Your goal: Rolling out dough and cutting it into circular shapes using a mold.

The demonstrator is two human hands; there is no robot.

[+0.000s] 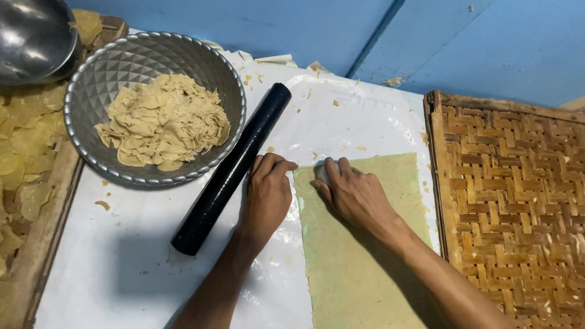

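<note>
We see our left hand [266, 192] lying flat, palm down, fingers together and stretched out, on the white plastic sheet [140, 256]; it grips nothing, and its fingertips point toward twelve o'clock. Just beside it, at nine o'clock, the black rolling pin [231, 170] lies slanted, its far end toward one o'clock. Our right hand [353, 195] rests on the upper left corner of the flattened dough sheet [359, 268], fingers curled over a small round whitish cutter [322, 172] and pressing it into the dough; we cannot tell the cutter's full shape under the fingers. The dough sheet spreads from the middle of the view down toward six o'clock. At ten o'clock sits a faceted metal bowl [91, 85] holding a heap of dough scraps [164, 122]. At three o'clock lies a woven bamboo tray [518, 207]. Along nine o'clock another tray holds thin pale rounds [24, 146], and a shiny metal bowl [30, 36] shows at eleven o'clock.
</note>
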